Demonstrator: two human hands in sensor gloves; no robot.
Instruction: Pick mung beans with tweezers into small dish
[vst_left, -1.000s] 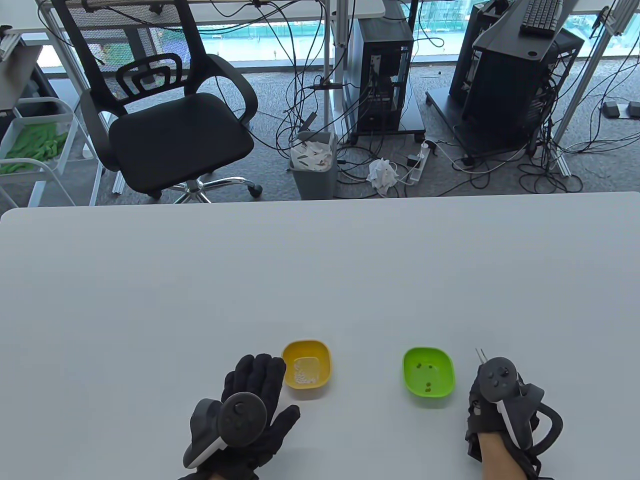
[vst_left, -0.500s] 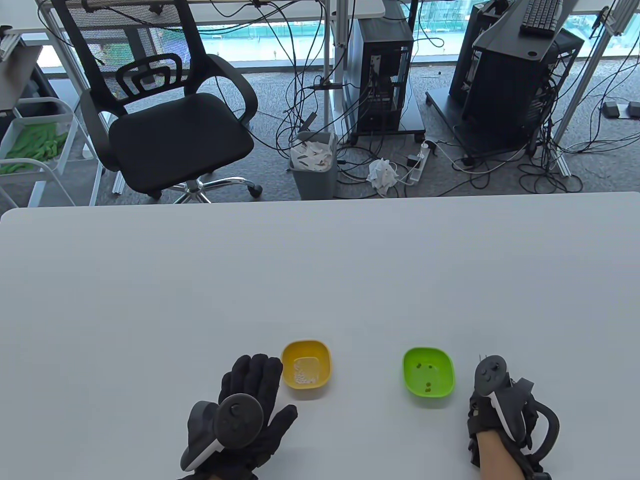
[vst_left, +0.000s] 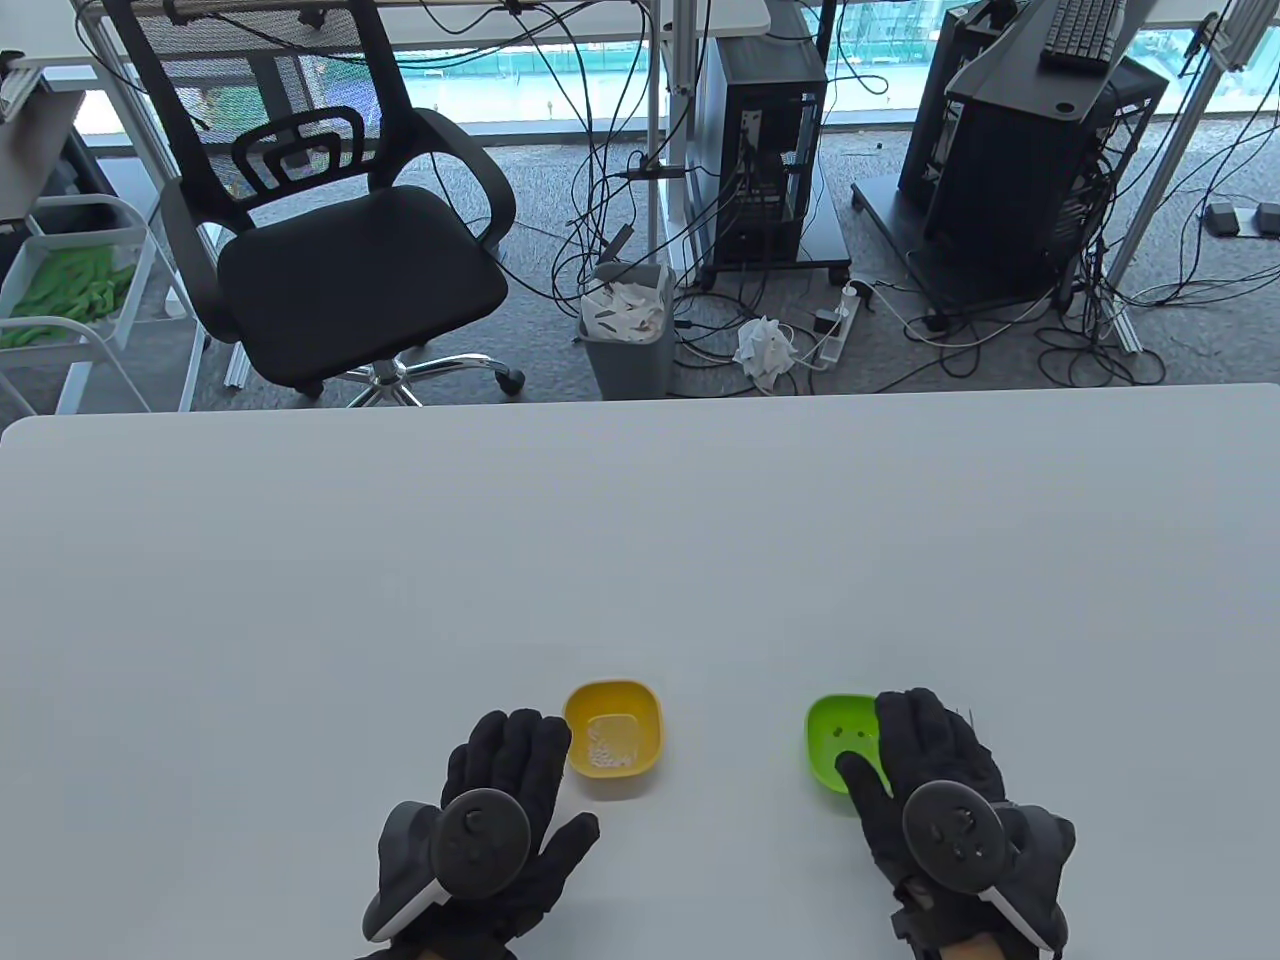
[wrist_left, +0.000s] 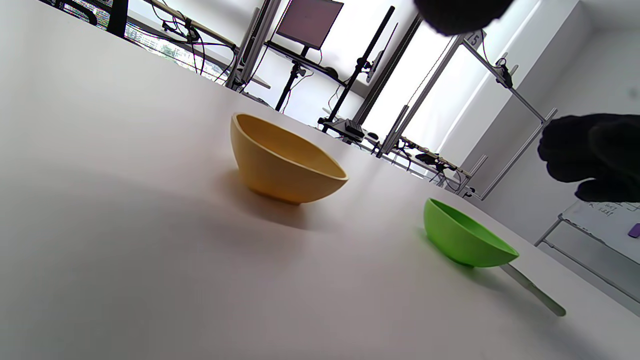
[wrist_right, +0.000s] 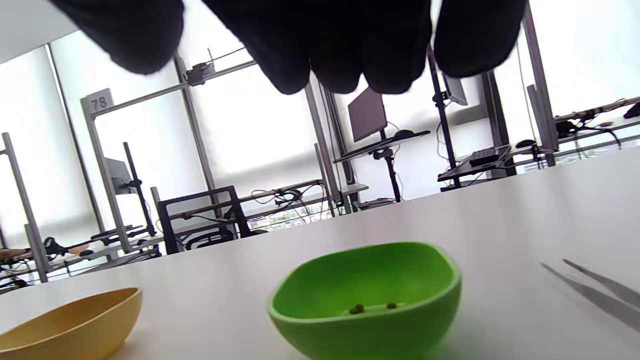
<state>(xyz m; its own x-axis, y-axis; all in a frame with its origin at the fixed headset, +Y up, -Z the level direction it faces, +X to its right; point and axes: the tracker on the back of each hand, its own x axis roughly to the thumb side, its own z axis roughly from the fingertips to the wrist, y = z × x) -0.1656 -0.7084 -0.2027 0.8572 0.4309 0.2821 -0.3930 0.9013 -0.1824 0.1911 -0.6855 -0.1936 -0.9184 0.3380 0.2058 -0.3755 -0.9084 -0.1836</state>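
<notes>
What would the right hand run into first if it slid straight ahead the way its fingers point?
Most likely the green dish: the right hand is spread flat, fingers already over its near right side. The tweezers lie on the table right of the dish, probably off that line.

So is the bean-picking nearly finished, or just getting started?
Done: a few mung beans lie in the green dish. In hand: nothing. The tweezers lie on the table beside that dish, and the right hand hovers open above it. The left hand lies flat by the yellow dish, which holds pale bits. Whether more beans remain to be picked, I cannot tell.
</notes>
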